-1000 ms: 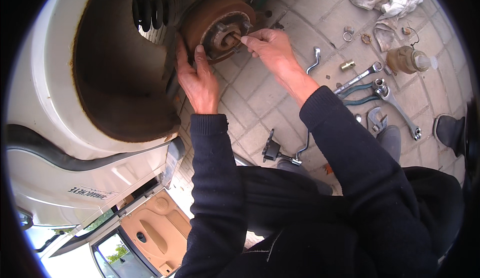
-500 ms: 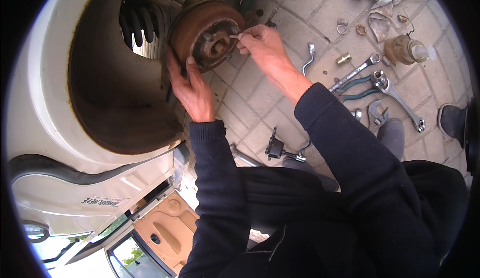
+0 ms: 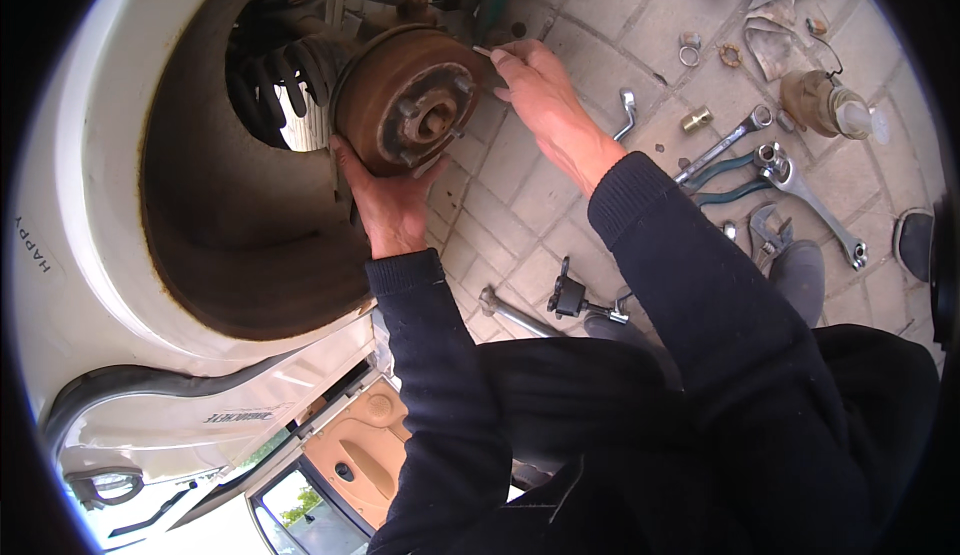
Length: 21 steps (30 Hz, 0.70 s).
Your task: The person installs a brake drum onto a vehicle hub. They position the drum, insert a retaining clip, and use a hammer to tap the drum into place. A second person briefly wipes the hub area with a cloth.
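From the head view, a rusty brown, round metal brake drum sits at the mouth of a dark wheel arch in a white vehicle body, beside a black coil spring. The left hand is spread against the drum's lower edge, its thumb and fingers apart, bearing on the metal rather than clenched around it. The right hand is near the drum's upper right edge, thumb and forefinger pinched on a slender, pale piece; most of it is hidden, so its full shape cannot be told.

The pinch looks light, so a slip of the fingertips could drop that piece onto the grey paving, where it might be lost among the joints. The drum's rough rim and the studs on its face could scrape the skin if either hand slid. A backward step could land on the silver adjustable wrench, which lies right by a grey shoe.

The one clear container is a squat, amber-brown jar with a thin wire loop, near the crumpled, stained cloth. A translucent whitish plastic piece is at its mouth; whether there is anything inside cannot be made out.
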Each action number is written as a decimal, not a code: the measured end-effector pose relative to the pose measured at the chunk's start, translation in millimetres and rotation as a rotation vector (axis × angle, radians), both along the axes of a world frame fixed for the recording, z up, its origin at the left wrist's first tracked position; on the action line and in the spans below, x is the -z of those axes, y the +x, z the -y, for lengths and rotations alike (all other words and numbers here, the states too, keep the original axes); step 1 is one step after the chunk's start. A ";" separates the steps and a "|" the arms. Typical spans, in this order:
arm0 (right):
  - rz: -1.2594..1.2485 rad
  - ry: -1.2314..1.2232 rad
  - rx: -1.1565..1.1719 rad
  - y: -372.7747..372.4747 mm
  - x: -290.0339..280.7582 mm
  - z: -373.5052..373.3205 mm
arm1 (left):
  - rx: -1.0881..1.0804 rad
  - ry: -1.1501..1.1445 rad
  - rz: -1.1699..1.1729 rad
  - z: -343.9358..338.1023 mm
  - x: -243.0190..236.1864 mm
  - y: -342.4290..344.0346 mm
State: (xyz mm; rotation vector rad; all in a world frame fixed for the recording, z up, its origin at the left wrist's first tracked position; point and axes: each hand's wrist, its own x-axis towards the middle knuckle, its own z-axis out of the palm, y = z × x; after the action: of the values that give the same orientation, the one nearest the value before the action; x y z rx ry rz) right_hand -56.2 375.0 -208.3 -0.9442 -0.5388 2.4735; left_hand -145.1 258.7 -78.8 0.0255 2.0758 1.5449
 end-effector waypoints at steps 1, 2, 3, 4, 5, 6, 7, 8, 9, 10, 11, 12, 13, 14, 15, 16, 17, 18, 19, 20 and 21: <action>-0.026 -0.005 -0.015 -2.9 -1.5 -2.6 | 0.002 0.018 0.046 -1.8 2.7 -0.7; -0.053 -0.013 -0.031 -6.6 -3.4 -5.3 | -0.008 0.035 0.043 -3.5 4.6 -1.1; -0.095 -0.016 -0.038 -8.5 -4.8 -7.4 | -0.020 0.052 0.039 -4.5 6.2 -0.4; -0.088 -0.024 -0.047 -8.3 -5.2 -8.9 | -0.033 0.067 0.034 -6.0 7.8 0.1; -0.098 -0.024 -0.046 -8.4 -5.5 -10.1 | -0.026 0.063 0.025 -7.2 8.9 0.5; -0.094 -0.044 -0.064 -8.2 -5.8 -10.9 | -0.023 0.057 0.013 -7.8 9.3 1.1; -0.119 -0.024 -0.054 -7.5 -5.5 -11.5 | -0.022 0.051 0.000 -8.3 9.5 1.4; -0.129 -0.024 -0.063 -6.6 -4.9 -12.0 | -0.010 0.043 -0.004 -8.3 9.0 1.5; -0.141 -0.022 -0.072 -5.8 -4.3 -12.0 | 0.003 0.036 -0.009 -8.3 8.6 1.2; -0.142 -0.021 -0.068 -5.9 -4.2 -11.7 | 0.007 0.026 -0.017 -8.4 8.5 0.8; -0.143 -0.022 -0.064 -6.0 -3.9 -11.6 | 0.013 0.025 -0.019 -8.3 8.4 0.6; -0.148 -0.022 -0.055 -6.4 -3.8 -10.9 | 0.009 0.018 -0.023 -8.1 8.4 0.5; -0.148 -0.035 -0.039 -7.4 -3.9 -10.2 | 0.004 0.011 -0.026 -7.9 8.3 0.5; -0.151 -0.046 -0.018 -8.4 -3.8 -9.2 | 0.015 0.010 -0.024 -7.6 8.0 0.5; -0.154 -0.057 0.002 -9.3 -3.5 -8.0 | 0.027 0.010 -0.021 -7.5 7.9 0.5; -0.157 -0.044 -0.002 -9.9 -2.6 -7.4 | 0.049 0.014 -0.022 -7.7 7.7 0.5; -0.161 -0.032 -0.005 -10.3 -1.7 -6.5 | 0.028 0.004 -0.020 -8.1 7.3 0.5; -0.153 -0.026 -0.007 -11.2 -1.4 -4.8 | 0.018 -0.002 -0.021 -8.6 6.8 0.4; -0.151 0.014 -0.011 -12.1 -1.4 -2.9 | 0.003 -0.010 -0.026 -9.2 6.1 0.3; -0.137 0.049 -0.013 -13.2 -1.6 -0.7 | 0.007 -0.008 -0.025 -9.7 5.7 0.3; -0.127 0.081 -0.016 -13.8 -1.6 0.8 | 0.006 -0.013 -0.026 -10.2 5.5 0.3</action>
State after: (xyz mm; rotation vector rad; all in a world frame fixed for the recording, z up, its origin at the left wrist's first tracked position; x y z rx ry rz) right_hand -70.0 374.2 -206.7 -0.7483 -0.6003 2.4859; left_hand -144.9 268.9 -84.2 0.0480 2.1039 1.5352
